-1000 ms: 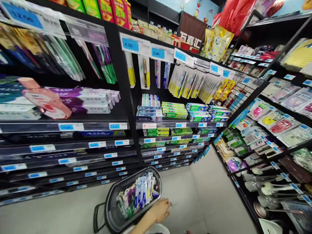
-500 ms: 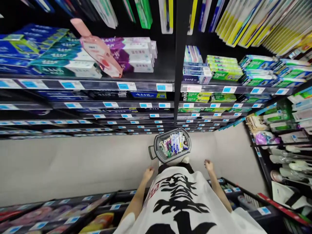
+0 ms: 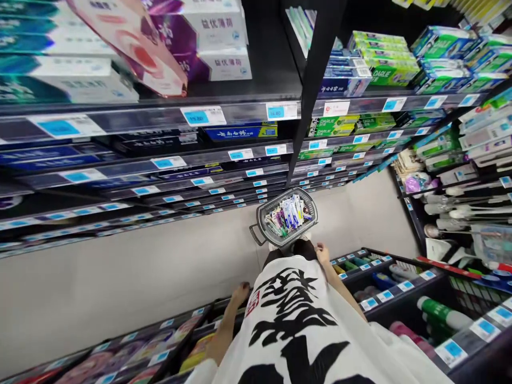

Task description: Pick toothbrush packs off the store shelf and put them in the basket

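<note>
I look straight down my white shirt with black print in a shop aisle. My left hand (image 3: pixel 239 294) hangs at my side, fingers loosely curled, holding nothing. My right hand (image 3: pixel 321 253) hangs on the other side, also with nothing in it, just short of a dark mesh basket (image 3: pixel 266 215) on the floor by my feet. The basket holds several toothpaste and toothbrush packs (image 3: pixel 288 214). Neither hand touches the basket.
Black shelves of boxed toothpaste (image 3: pixel 216 40) with blue price tags line the aisle ahead. A pink box (image 3: pixel 132 40) leans out from the upper shelf. Low shelves (image 3: pixel 384 277) with bottles stand behind me at right. The pale floor (image 3: pixel 120 277) stretches left.
The view tipped from the shelves down to my body. My hand left the basket's edge; both arms now hang at my sides, and the shelves look closer.
</note>
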{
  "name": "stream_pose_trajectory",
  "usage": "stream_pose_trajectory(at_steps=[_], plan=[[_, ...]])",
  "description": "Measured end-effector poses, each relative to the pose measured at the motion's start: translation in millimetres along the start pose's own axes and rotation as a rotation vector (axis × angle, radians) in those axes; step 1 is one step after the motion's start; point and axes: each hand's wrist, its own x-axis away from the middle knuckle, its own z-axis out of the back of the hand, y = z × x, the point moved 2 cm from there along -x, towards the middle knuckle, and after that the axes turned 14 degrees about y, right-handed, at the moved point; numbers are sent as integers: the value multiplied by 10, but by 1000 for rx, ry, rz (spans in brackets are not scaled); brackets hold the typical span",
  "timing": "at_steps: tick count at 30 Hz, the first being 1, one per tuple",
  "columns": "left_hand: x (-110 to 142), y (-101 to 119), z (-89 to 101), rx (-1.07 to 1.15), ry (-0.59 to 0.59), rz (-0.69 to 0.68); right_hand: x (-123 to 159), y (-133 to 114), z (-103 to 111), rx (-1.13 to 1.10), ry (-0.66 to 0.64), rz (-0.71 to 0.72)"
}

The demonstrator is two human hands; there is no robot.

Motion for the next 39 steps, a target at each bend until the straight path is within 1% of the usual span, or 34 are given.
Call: stream_pose_trajectory(at_steps=[4, 7, 9, 11, 14, 17, 20, 23, 25, 27, 29, 31, 33, 35, 37, 39], plan=[[-604, 241, -21, 36, 48, 13, -52, 215, 114, 21, 102, -70], [-1034, 509, 55, 84, 99, -38, -40, 331, 149, 21, 143, -98], [-1258, 707, 121, 116, 124, -90, -37, 376, 152, 14, 155, -117], [-1419, 895, 145, 133, 132, -140, -53, 398, 151, 2, 166, -135], [-1537, 1111, 48, 121, 120, -178, -102, 425, 163, -14, 194, -164], [-1524, 1207, -182, 71, 92, -160, -143, 491, 188, -24, 233, -199], [-1435, 1213, -448, 8, 64, -122, -150, 628, 183, -33, 268, -240], [-1389, 1186, -689, -47, 45, -85, -149, 840, 106, -50, 302, -308], [-1455, 1165, -834, -73, 42, -63, -158, 1015, 5, -71, 324, -366], [-1639, 1150, -967, -89, 49, -44, -170, 1201, -122, -101, 345, -421], [-1954, 1151, -1082, -100, 66, -17, -170, 1377, -258, -131, 367, -469], [-2401, 1178, -1173, -116, 93, 22, -144, 1524, -390, -149, 385, -514], [-2955, 1238, -1240, -137, 126, 65, -92, 1631, -518, -175, 401, -558], [-3570, 1324, -1291, -159, 165, 96, -27, 1697, -645, -219, 426, -598], [-4182, 1416, -1344, -178, 209, 109, 38, 1731, -771, -270, 455, -641], [-4728, 1495, -1418, -192, 240, 104, 87, 1739, -891, -299, 458, -687]])
